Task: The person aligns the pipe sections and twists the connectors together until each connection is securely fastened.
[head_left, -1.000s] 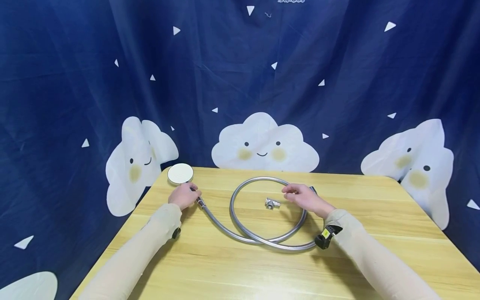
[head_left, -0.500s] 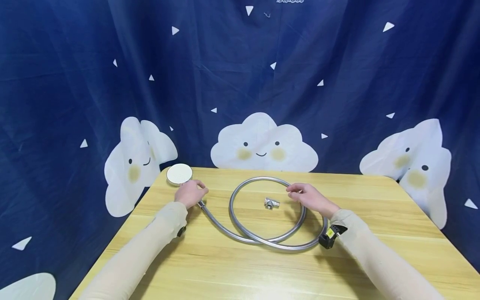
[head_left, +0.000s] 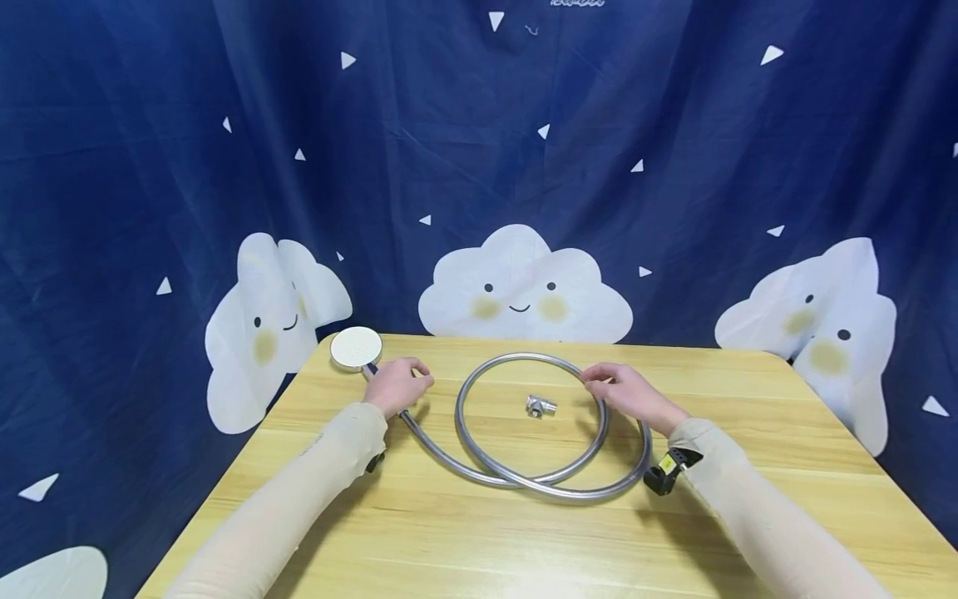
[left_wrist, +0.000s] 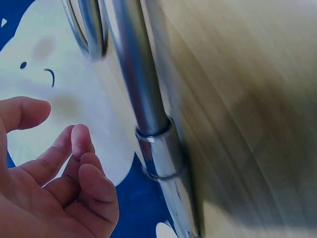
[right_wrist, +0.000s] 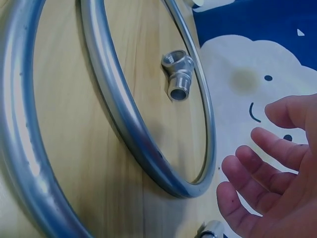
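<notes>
A hand shower with a round pale face point(head_left: 356, 348) lies at the table's far left. Its silver hose point(head_left: 580, 494) runs rightward and coils into a loop. My left hand point(head_left: 399, 385) hovers over the shower's handle end, fingers loosely bent, holding nothing. The left wrist view shows the chrome hose connector point(left_wrist: 161, 153) beside that hand, not touching it. Inside the loop lies a small threaded metal tee fitting point(head_left: 539, 406). My right hand point(head_left: 627, 391) hangs above the loop's right side with relaxed, empty fingers. In the right wrist view, the hose's far end is partly visible below that hand.
The wooden table point(head_left: 449, 549) has a rounded far edge. Behind it hangs a dark blue curtain point(head_left: 479, 125) printed with white clouds and triangles. A black wrist camera point(head_left: 666, 472) is strapped at the right sleeve.
My left hand has moved right, away from the shower's round head, uncovering more of its handle. My right hand has drifted slightly right. The hose and fitting stay where they were.
</notes>
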Demonstrator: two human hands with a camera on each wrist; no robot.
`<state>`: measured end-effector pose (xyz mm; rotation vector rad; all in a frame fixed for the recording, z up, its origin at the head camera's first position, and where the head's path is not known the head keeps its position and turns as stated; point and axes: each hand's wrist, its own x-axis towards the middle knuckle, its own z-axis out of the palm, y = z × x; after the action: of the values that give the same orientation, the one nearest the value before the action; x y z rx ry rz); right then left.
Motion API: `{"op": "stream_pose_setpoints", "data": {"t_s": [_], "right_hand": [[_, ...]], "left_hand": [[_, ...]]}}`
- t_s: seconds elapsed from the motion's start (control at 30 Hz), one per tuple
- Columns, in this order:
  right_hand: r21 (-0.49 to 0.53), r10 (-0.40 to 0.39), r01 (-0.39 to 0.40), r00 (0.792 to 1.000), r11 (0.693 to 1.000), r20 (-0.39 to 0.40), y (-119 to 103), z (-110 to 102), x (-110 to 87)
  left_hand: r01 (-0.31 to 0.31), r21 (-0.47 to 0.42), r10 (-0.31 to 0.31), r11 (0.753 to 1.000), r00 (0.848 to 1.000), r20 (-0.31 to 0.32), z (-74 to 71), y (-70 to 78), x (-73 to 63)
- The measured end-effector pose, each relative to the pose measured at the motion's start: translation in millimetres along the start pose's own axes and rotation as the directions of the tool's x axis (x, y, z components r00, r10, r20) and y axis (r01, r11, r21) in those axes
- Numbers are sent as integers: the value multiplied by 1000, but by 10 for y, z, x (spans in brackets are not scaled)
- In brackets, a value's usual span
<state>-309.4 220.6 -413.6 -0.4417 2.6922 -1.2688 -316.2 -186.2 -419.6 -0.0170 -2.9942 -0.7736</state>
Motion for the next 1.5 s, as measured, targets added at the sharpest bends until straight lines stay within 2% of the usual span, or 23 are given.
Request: {"op": "stream_pose_setpoints", "data": {"t_s": [0.13,0.37,0.67,0.9,1.07,1.3,1.5], "right_hand": [[4,1,-1,1000,1000,-3,18,-32,0],[3,25,-25,1000,1000,-15,51,-65,-25],[22,49,-49,998,999,-35,139,-102,-36],[8,45,-45,997,999,-58,185,-132,-54],[-1,51,-51,996,999,-72,219,-177,-72],[-9,39,-40,996,999,-86,237,-223,-94],[3,35,-35,995,999,-89,236,-222,-109]], "left_hand": [[-28,-29,29,999,999,28,27,69,-11],[-82,-49,84,995,996,24,48,232,-48],[-138,-73,141,988,990,31,126,373,-33],[-158,-84,162,984,986,43,189,454,-17],[-183,-98,191,978,978,80,204,520,-14],[-221,-115,233,968,968,94,250,617,0],[-203,-122,220,971,965,142,326,702,20]]}}
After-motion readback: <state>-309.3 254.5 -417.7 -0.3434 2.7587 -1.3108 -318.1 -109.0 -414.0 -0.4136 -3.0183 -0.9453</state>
